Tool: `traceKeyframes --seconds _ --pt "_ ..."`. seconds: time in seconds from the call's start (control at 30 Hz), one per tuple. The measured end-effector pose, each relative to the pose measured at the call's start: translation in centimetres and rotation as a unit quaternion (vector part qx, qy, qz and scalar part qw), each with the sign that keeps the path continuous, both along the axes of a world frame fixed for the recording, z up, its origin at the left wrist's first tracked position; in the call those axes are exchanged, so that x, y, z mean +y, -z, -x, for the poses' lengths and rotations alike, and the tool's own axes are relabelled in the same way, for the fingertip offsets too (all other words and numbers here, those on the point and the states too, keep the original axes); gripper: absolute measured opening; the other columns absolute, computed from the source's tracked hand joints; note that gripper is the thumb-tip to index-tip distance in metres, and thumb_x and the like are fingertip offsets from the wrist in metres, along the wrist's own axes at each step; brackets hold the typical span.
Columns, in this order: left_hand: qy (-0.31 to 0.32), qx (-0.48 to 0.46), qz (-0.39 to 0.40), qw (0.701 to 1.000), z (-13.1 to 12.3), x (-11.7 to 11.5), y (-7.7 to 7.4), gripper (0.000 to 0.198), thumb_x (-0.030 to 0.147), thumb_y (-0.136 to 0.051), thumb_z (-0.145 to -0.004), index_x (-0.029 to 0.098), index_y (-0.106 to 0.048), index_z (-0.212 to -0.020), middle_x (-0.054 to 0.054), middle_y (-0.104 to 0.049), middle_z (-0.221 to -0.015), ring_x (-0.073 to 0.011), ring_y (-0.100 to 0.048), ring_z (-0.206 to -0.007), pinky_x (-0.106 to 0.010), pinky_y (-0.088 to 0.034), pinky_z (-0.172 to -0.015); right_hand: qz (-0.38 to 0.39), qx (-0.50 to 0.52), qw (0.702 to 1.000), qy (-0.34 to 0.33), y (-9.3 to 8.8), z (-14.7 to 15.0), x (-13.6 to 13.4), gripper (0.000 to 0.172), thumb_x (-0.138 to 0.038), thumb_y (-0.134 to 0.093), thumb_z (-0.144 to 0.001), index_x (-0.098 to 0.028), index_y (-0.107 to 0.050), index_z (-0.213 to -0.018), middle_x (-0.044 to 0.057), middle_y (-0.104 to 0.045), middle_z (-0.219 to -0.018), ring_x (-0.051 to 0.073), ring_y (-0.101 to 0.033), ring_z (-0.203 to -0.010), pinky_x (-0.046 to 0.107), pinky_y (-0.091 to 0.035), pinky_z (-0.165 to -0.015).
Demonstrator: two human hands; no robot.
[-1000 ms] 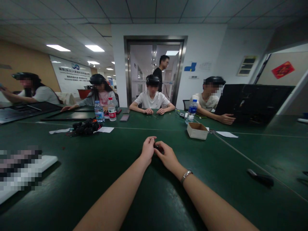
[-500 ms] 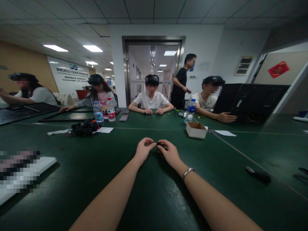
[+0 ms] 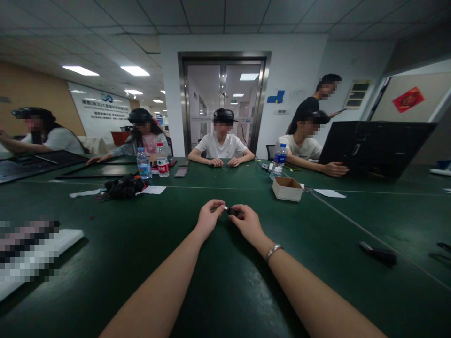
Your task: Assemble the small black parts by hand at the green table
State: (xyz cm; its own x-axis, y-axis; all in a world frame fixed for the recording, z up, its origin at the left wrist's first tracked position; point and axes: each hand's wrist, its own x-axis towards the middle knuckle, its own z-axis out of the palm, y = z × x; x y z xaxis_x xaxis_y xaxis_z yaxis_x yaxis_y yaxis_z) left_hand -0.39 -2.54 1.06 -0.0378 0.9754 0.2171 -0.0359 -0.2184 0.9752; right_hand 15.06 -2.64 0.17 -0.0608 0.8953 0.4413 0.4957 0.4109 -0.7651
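Observation:
A small black object (image 3: pixel 232 211) with a silvery end is between my hands, just over the green table (image 3: pixel 148 244); its exact kind is too small to make out. My right hand (image 3: pixel 247 219), with a metal bracelet at the wrist, pinches the black part between thumb and fingers. Thumb and forefinger of my left hand (image 3: pixel 208 217) are closed at the silvery end.
An open cardboard box (image 3: pixel 287 191) and a water bottle (image 3: pixel 279 162) stand ahead to the right. Tangled black cables (image 3: pixel 125 186) lie ahead left. A black-handled tool (image 3: pixel 378 253) lies on the right. Several people sit across the table.
The silvery end now shows at my left fingertips, and more of the black part is visible. Behind the table, a standing person has moved right; a seated person's black panel has shifted.

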Motion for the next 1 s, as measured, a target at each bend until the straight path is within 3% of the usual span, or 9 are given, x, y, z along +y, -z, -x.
traceKeyframes --seconds 0.27,0.43,1.0 --pt "-0.017 -0.056 -0.003 0.998 0.2 1.0 0.9 0.024 0.026 -0.068 -0.07 0.015 -0.062 -0.09 -0.007 -0.063 -0.093 -0.0155 -0.062 -0.083 -0.031 -0.052 -0.076 -0.025 -0.028 0.999 0.003 -1.5 1.3 0.4 0.018 -0.02 -0.062 -0.07 -0.019 -0.066 -0.087 0.003 -0.058 -0.086 0.015 -0.057 -0.074 0.031 -0.049 -0.072" --pt "-0.019 -0.011 -0.04 0.999 0.3 1.3 1.1 0.02 0.017 -0.069 -0.067 0.015 -0.063 -0.086 -0.006 -0.066 -0.09 -0.0157 -0.062 -0.086 -0.033 -0.048 -0.085 -0.021 -0.01 1.0 0.001 -0.8 1.7 0.4 0.02 -0.018 -0.062 -0.069 -0.018 -0.066 -0.088 0.005 -0.058 -0.088 0.015 -0.057 -0.072 0.031 -0.05 -0.069" --pt "-0.003 0.03 -0.034 0.999 0.4 1.2 0.8 0.022 0.025 -0.074 -0.064 0.015 -0.066 -0.081 -0.006 -0.068 -0.084 -0.0172 -0.062 -0.082 -0.032 -0.048 -0.081 -0.046 -0.038 0.998 -0.016 -0.2 1.0 0.6 0.023 -0.018 -0.06 -0.072 -0.017 -0.066 -0.095 0.004 -0.056 -0.089 0.014 -0.055 -0.07 0.029 -0.048 -0.066"
